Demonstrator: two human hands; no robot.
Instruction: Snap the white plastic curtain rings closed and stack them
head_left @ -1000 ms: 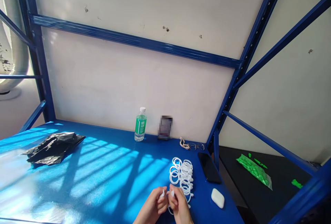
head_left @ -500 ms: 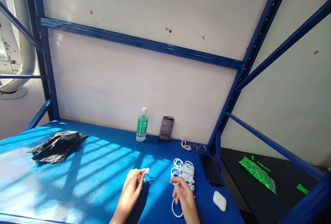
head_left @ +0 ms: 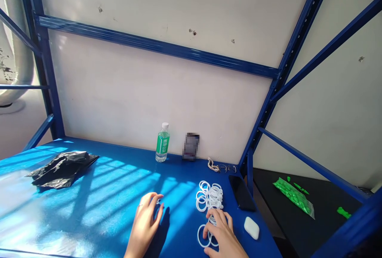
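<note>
In the head view, the left hand (head_left: 145, 219) and right hand (head_left: 223, 232) are well apart over the blue tabletop (head_left: 107, 222). The left one's fingers curl inward; whether they pinch anything, I cannot tell. The right one spreads loosely over the nearest white rings (head_left: 215, 196), with more just beyond it. Right of it lies a white case (head_left: 251, 228).

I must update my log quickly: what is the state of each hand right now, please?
Left hand: half-curled; whether it holds something cannot be told.
Right hand: open, spread over the near white rings.
</note>
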